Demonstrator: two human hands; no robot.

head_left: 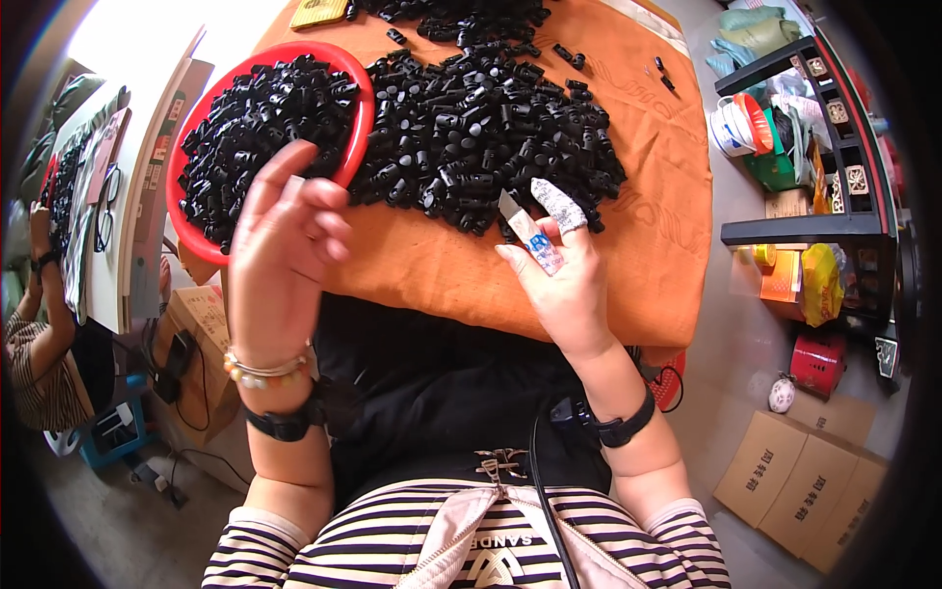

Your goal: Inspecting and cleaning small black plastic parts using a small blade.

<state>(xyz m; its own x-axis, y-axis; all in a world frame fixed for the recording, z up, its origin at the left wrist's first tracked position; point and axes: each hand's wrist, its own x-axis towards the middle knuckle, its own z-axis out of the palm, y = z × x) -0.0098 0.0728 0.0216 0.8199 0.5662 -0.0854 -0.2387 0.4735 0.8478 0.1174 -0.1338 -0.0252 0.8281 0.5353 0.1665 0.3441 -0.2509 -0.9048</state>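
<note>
My left hand (285, 231) is raised by the near edge of a red round basin (365, 128) heaped with small black plastic parts (265, 108). Its fingers are loosely bent and apart, with nothing visible in them. At the near side of a loose pile of the same black parts (481, 128), my right hand (569, 285) pinches a short flat blade (530, 236). The blade's tip is slanted, and white and blue tape wraps its lower part. A pale, patterned wrap (559, 204) covers my right index finger. I cannot tell whether the blade touches a part.
An orange cloth (657, 236) covers the table, with a few stray black parts at its far right. A yellow pad (319, 12) lies at the far edge. On the right stand a black shelf (805, 231) and cardboard boxes (795, 481). A mirror on the left shows a reflection.
</note>
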